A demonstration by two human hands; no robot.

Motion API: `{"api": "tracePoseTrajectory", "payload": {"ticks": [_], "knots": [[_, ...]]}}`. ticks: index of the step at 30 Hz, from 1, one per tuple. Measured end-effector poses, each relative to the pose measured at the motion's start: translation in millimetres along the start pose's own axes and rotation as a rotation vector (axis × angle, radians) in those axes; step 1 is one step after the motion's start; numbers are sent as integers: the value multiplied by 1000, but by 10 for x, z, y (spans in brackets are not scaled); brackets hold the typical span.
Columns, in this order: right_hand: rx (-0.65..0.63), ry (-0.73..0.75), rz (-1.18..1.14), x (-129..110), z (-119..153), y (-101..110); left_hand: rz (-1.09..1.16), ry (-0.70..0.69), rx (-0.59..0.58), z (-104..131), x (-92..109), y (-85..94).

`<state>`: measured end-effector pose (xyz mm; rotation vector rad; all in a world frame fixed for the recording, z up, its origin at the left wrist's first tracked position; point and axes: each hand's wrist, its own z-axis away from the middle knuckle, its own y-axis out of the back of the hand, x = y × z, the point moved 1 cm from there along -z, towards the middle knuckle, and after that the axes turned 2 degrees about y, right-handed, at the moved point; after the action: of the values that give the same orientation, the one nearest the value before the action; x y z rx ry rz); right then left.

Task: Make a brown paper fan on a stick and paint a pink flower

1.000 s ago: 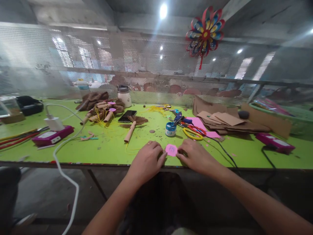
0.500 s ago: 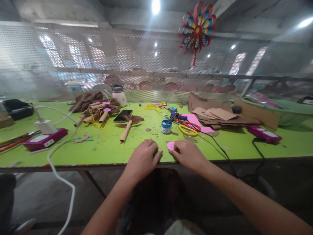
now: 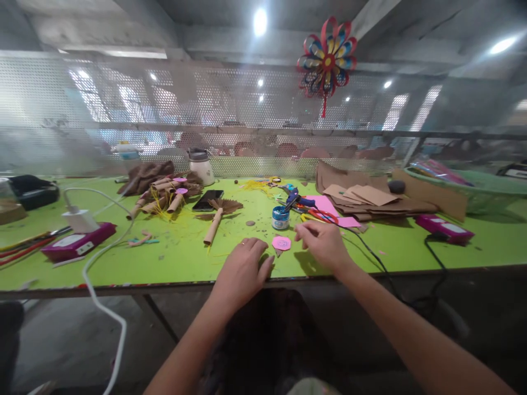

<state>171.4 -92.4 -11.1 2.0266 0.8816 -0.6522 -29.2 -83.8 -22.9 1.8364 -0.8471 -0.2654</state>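
On the green table lies a small pink paper disc (image 3: 281,243) with a drawn pattern, on top of a brown paper scrap (image 3: 279,253). My left hand (image 3: 246,263) rests at the front edge just left of it, fingers stretched and holding nothing. To the disc's right hovers my right hand (image 3: 323,243), its fingers loosely bent with nothing seen between them. Behind the disc stands a jar with a blue rim (image 3: 280,218). A blue glue gun (image 3: 293,198) leans by the jar, and scissors with red and yellow handles (image 3: 323,215) are partly hidden behind my right hand.
A brown paper flower on a rolled stem (image 3: 214,226) lies left, near a black phone (image 3: 208,200) and several similar rolls (image 3: 176,202). Brown paper sheets (image 3: 370,204) are stacked right. Purple power strips (image 3: 444,228) sit at both sides; a white cable (image 3: 88,274) hangs over the edge.
My right hand has let go of the pink disc and moved up and to the right. The disc now lies uncovered. My left hand stays at the table edge.
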Motion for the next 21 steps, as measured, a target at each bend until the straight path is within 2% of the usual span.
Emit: {"api": "tracePoseTrajectory", "payload": {"ticks": [4,6,9,12,15,18,21], "knots": [[-56,-64,48,302,-112,135,1,-73,-21,-39,28,36],[-90,-34,78,366,-173,154,2,-126,-67,-71,43,75],[-67,-51,64,381,-317,161,10,-176,-141,-128,44,123],[-35,-212,-74,402,-547,143,8,-202,-215,-168,25,123],[-53,-315,-296,440,-781,93,-21,-198,-222,-171,13,90],[-141,-299,-466,442,-915,28,-36,-175,-204,-151,19,64],[-196,-267,-522,411,-955,-33,-37,-175,-212,-139,29,55]]}}
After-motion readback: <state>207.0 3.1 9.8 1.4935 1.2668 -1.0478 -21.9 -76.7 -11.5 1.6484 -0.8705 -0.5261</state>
